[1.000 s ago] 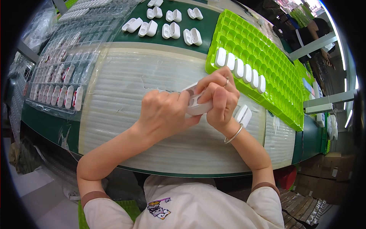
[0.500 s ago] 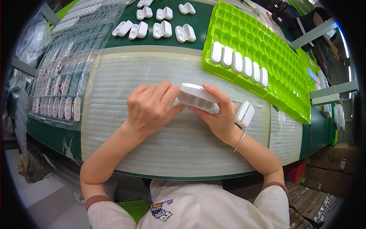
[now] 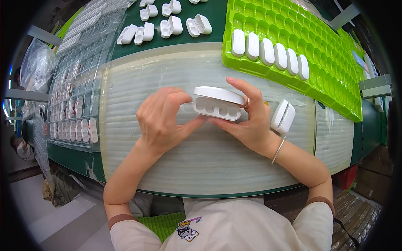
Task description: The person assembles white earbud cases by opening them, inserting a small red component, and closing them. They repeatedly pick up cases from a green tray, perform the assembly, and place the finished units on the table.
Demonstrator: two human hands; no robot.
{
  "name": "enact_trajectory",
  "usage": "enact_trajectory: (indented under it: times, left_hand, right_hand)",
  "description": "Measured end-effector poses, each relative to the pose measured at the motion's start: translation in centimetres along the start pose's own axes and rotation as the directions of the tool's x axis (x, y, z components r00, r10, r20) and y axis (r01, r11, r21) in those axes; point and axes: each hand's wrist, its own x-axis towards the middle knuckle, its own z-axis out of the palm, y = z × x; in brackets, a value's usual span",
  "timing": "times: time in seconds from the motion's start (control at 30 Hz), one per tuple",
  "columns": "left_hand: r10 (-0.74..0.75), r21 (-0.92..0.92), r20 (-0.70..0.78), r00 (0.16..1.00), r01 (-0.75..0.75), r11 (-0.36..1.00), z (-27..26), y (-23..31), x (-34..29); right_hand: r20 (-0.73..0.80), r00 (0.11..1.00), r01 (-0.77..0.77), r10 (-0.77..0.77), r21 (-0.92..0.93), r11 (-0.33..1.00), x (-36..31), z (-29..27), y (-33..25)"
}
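Observation:
Over the middle of the table, a white earbud charging case (image 3: 215,109) is held up with its lid raised. Its hollow sockets face me and look vacant. My left hand (image 3: 163,117) is curled at the case's left end, thumb along the lower edge. On the other end, my right hand (image 3: 255,117) grips it with the thumb below. The right index finger stands up, off the lid, and the other fingers are partly hidden behind the case. Another white case (image 3: 283,117), its lid slightly ajar, lies on the mat beside my right wrist.
A bright green pocketed tray (image 3: 259,74) at the back right holds several closed white cases. More white cases (image 3: 171,26) with lids up stand on the green table at the back. On the left lies a clear plastic tray (image 3: 94,62) with rows of small parts. A pale ribbed mat (image 3: 201,167) covers the front.
The case has tilted and its lid stands wider, showing more of the sockets. My right index finger has lifted off the lid. The whole view has shifted a little.

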Motion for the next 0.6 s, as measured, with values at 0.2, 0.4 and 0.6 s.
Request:
enact_trajectory:
  times: [0.2, 0.4, 0.6]
  left_hand:
    - [0.294, -0.125, 0.024, 0.955, -0.289, 0.949, -0.4, -0.1, -0.1]
    - [0.337, -0.311, 0.230, 0.913, -0.260, 0.914, -1.3, 0.1, 0.2]
    - [0.375, -0.297, 0.212, 0.902, -0.306, 0.905, -1.2, -0.1, -0.3]
  right_hand:
    - [0.090, 0.996, 0.014, -0.022, 0.091, 0.996, 0.0, -0.1, -0.2]
    - [0.305, 0.951, -0.149, 0.050, 0.311, 0.939, -0.2, -0.5, -0.3]
    - [0.382, 0.923, -0.205, 0.058, 0.356, 0.912, 0.0, -0.5, -0.4]
